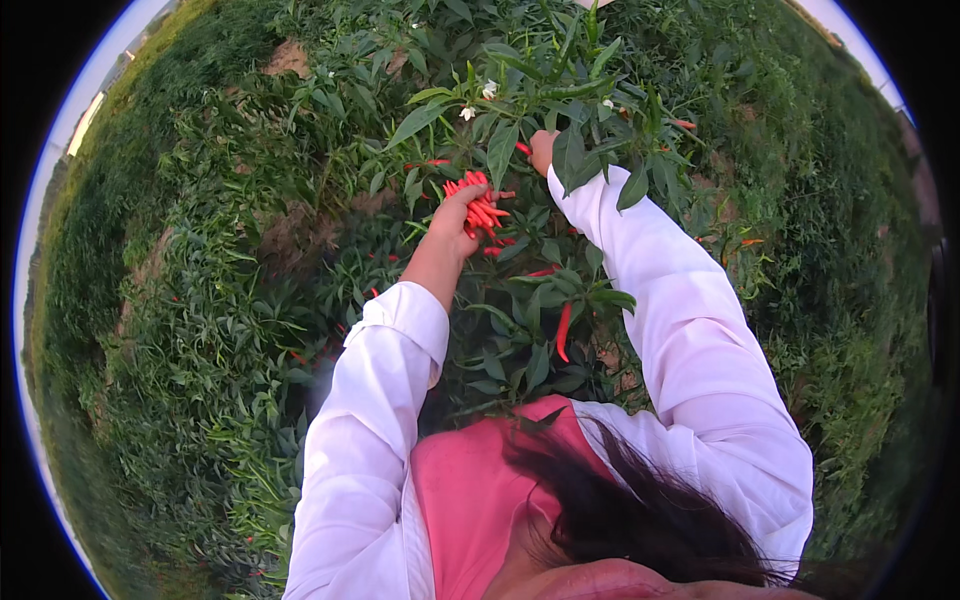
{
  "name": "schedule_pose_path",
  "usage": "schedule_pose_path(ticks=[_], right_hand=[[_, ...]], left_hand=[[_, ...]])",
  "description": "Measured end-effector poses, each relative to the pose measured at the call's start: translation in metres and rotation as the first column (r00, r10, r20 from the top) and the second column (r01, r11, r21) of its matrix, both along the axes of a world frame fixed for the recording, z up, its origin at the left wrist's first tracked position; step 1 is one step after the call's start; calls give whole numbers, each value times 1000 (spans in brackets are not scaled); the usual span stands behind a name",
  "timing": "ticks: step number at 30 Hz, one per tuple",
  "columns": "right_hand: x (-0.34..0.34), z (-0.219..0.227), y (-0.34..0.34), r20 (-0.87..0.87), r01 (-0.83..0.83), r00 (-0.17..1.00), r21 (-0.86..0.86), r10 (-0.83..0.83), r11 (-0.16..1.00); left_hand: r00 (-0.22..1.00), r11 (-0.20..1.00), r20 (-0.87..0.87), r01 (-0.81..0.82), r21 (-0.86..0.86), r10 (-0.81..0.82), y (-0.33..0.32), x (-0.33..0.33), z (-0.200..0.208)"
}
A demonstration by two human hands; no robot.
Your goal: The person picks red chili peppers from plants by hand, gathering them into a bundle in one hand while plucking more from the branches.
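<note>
A white shirt (690,320) hangs open over a plain pink top (460,490). Its left sleeve (360,420) ends in a broad turned-back cuff (410,318); the right sleeve (660,290) is long and softly creased. Left hand (459,217) and right hand (542,153) are bare. Long, loose dark hair (640,505) spreads over the chest.

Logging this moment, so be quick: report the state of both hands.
Left hand: closed around a bunch of red chili peppers.
Right hand: partly hidden by leaves, near another red pepper; grip cannot be told.

Left hand (459,216) is curled — right hand (541,153) farther out, partly hidden.
</note>
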State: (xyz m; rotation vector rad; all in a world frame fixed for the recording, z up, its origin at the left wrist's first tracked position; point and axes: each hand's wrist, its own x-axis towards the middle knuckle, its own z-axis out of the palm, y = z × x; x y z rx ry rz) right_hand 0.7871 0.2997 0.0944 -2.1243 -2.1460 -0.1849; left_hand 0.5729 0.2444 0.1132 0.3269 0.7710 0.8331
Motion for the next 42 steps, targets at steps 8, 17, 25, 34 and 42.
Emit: schedule_pose_path(ticks=[8, 17, 25, 34, 42], right_hand=[[-4, -11, -28, -172, -377, 917, -84, 359, 922], [-11, 18, -46, -207, -539, 834, -104, 512, 836], [1, -6, -29, -283, -462, 829, 140, 482, 876], [-5, 58, 25, -486, -227, 803, 288, 346, 930], [-24, -13, 124, 14, -149, 988, -197, 155, 969]], left_hand=[[964, 971, 171, 222, -88, -205, 18, -2, -3], [959, 958, -20, 280, -61, -281, 19, 0, -11], [974, 977, -121, 202, 67, -193, 14, 2, -4], [1000, 1000, -15, 13, -11, -13, 16, -27, -1], [1000, 999, 21, 4, 46, -5, 33, -80, 19]])
